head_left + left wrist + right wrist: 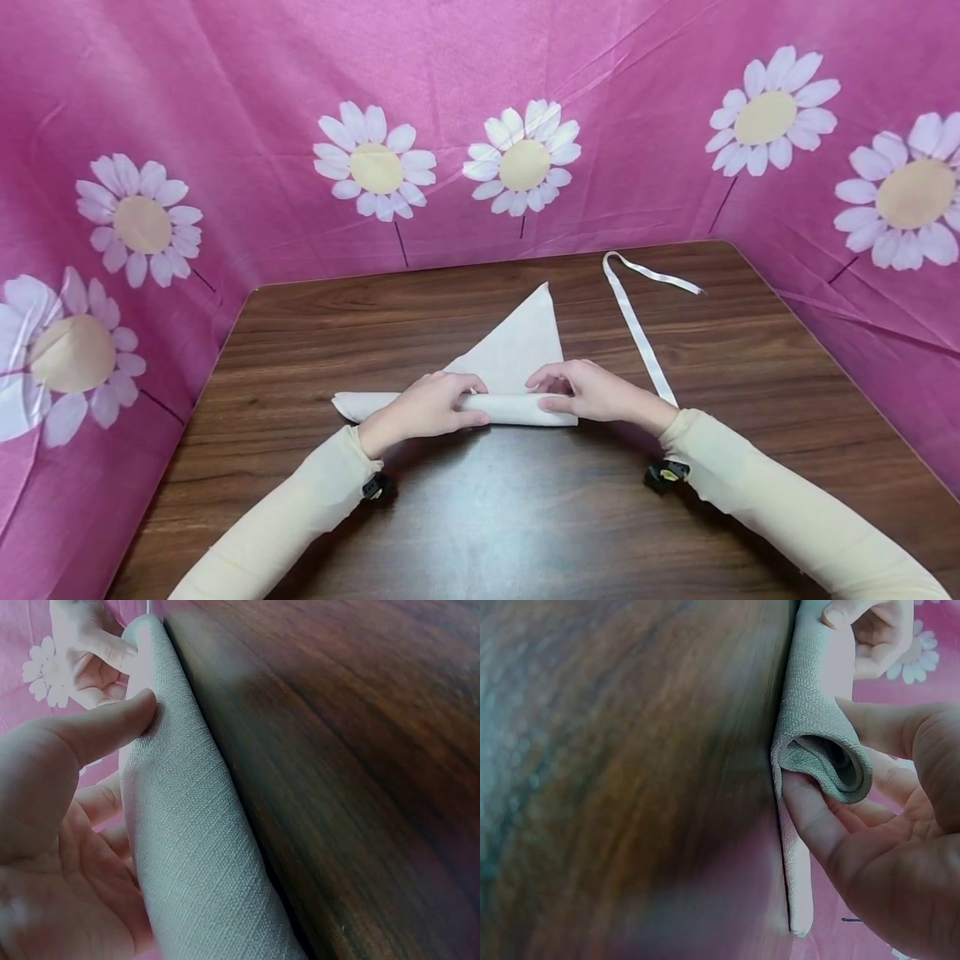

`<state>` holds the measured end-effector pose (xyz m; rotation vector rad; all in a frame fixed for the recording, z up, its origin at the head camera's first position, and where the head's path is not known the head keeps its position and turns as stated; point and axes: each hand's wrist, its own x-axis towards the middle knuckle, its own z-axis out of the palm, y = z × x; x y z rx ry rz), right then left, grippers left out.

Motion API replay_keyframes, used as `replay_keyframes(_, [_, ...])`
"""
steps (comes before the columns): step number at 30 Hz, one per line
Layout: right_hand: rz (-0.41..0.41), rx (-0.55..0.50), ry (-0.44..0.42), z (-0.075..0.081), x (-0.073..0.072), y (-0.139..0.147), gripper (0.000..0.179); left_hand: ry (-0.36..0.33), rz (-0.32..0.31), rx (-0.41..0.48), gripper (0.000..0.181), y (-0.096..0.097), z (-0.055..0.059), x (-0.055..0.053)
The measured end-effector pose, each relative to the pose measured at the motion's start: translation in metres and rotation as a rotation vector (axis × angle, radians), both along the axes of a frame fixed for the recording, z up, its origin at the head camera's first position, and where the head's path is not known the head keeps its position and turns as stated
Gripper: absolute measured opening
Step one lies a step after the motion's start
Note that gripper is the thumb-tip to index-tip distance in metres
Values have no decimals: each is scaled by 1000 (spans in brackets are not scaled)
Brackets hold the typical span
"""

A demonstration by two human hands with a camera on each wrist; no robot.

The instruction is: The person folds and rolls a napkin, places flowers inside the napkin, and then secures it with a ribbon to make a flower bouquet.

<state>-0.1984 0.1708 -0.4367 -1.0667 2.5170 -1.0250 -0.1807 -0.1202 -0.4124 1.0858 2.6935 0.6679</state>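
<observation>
An off-white cloth napkin lies on the table, its near side rolled into a tube and its far part a flat triangle pointing away. My left hand grips the roll left of its middle, thumb on the near side and fingers over the far side. Close to the roll's right end, my right hand holds it between thumb and fingers. The right wrist view shows the open end of the rolled cloth, with layers curled inside and fingers tucked against it.
A narrow white ribbon lies bent on the dark wooden table, to the right of the cloth and running behind the right wrist. Pink curtain fabric with white daisies stands around the back and sides.
</observation>
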Motion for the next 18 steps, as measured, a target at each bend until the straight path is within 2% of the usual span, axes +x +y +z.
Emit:
replay_keyframes(8, [-26, -5, -17, 0, 0, 1, 26, -4, -2, 11, 22, 0, -3, -2])
replay_keyframes(14, [-39, -71, 51, 6, 4, 2, 34, -19, -5, 4, 17, 0, -5, -3])
replay_keyframes(18, [30, -80, 124, 7, 9, 1, 40, -41, 10, -5, 21, 0, -4, -4])
